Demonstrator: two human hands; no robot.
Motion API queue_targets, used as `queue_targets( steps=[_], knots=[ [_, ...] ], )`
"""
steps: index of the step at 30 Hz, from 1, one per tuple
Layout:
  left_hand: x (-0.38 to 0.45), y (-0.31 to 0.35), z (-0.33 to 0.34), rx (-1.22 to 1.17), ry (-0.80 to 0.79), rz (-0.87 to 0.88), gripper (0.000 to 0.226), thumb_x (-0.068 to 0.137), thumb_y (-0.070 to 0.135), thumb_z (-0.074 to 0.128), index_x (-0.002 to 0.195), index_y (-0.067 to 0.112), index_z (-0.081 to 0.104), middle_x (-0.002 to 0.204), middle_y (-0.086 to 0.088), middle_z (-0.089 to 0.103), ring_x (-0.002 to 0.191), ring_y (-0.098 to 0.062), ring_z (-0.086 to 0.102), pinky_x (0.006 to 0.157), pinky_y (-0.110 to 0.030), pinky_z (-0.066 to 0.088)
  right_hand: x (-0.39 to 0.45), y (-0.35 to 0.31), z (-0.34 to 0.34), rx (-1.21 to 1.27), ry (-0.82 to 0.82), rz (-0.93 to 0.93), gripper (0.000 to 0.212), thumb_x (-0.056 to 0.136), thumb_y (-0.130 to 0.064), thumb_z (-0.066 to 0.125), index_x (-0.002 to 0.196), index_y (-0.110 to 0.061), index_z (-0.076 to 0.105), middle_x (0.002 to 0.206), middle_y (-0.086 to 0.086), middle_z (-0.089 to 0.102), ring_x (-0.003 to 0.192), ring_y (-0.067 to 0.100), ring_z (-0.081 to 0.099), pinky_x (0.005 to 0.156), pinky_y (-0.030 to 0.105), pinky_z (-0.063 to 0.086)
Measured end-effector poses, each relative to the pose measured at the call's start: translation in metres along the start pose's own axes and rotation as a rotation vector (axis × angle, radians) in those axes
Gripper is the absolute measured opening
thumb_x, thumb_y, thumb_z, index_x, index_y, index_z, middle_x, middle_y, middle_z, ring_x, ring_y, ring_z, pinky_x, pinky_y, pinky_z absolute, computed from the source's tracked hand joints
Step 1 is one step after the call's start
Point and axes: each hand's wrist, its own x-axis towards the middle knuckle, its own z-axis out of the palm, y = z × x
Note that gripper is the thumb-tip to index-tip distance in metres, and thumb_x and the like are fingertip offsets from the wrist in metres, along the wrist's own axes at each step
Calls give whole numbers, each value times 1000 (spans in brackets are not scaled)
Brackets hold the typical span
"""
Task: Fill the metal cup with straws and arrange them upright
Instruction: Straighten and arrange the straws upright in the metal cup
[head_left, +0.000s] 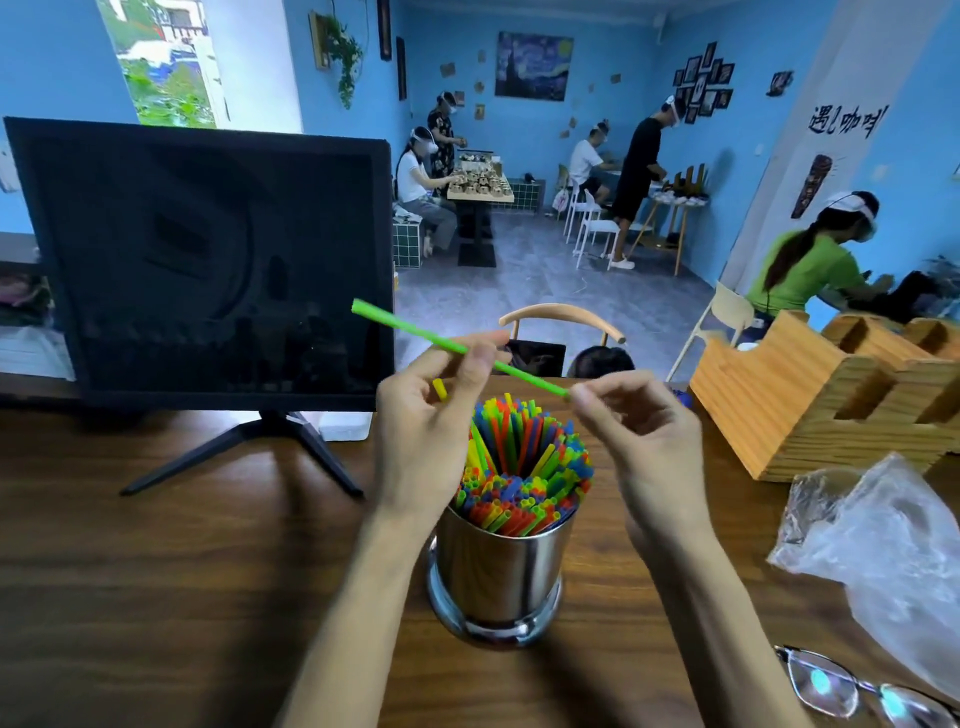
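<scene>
A shiny metal cup (496, 577) stands on the wooden table (182, 571), packed with several upright coloured straws (524, 467). Above it a green straw (410, 328) lies slanted, its far end up to the left. My left hand (434, 415) pinches that straw near its middle between thumb and forefinger, and a yellow straw tip (440, 388) shows inside its curled fingers. My right hand (639, 436) pinches the green straw's near end, just right of the cup's straws.
A dark monitor (202, 260) on a stand sits at the left back of the table. A wooden organiser (810, 400) stands at the right, a crumpled clear plastic bag (883, 551) in front of it, glasses (857, 691) at the near right edge. People work beyond.
</scene>
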Motion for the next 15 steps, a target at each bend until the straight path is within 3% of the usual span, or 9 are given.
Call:
queue_targets(
  steps=[2, 5, 8, 10, 12, 14, 15],
  knots=[
    [7, 3, 5, -36, 4, 12, 18, 95, 29, 67, 112, 28, 72, 91, 4, 79, 92, -11, 73, 79, -27, 52, 0, 3, -1, -195, -147, 7, 12, 79, -11, 83, 82, -10, 72, 79, -3, 73, 78, 6, 65, 76, 19, 51],
    [13, -1, 12, 4, -12, 43, 52, 93, 16, 73, 138, 29, 52, 95, 4, 78, 79, -23, 75, 76, -44, 58, 5, 2, 0, -393, -327, 39, 11, 79, -9, 84, 79, -11, 74, 80, -2, 74, 75, 2, 64, 74, 16, 50],
    [13, -12, 9, 78, -75, 118, 69, 96, 11, 69, 151, 36, 35, 99, 12, 73, 73, -22, 73, 78, -43, 60, 10, 2, 2, -402, -312, 35, 5, 86, -10, 78, 86, -14, 76, 86, -7, 76, 84, 1, 67, 82, 21, 51],
    [11, -17, 5, 190, -159, 122, 64, 97, 10, 67, 144, 45, 42, 94, 12, 72, 76, -15, 72, 79, -30, 57, 16, 4, 0, -349, -219, 33, 6, 91, -9, 73, 94, -14, 75, 93, -5, 77, 91, 7, 71, 87, 28, 53],
    [8, -22, 3, 304, -219, 104, 47, 92, 5, 69, 123, 38, 59, 92, 14, 71, 81, -7, 68, 77, -22, 50, 24, 9, 1, -324, -173, 49, 8, 94, -12, 71, 99, -17, 75, 97, -1, 77, 96, 15, 72, 88, 32, 56],
    [5, -24, 3, 353, -221, 82, 38, 86, -2, 68, 108, 30, 63, 89, 12, 69, 81, -8, 65, 74, -17, 45, 32, 17, 2, -362, -180, 59, 10, 95, -12, 70, 101, -19, 74, 97, -2, 77, 95, 11, 72, 86, 27, 55],
    [4, -25, 2, 337, -224, 59, 44, 85, -4, 66, 111, 31, 62, 86, 9, 68, 80, -10, 64, 72, -18, 44, 35, 21, 3, -399, -202, 66, 11, 95, -13, 69, 103, -20, 74, 98, -4, 77, 95, 7, 71, 85, 25, 54]
  ],
)
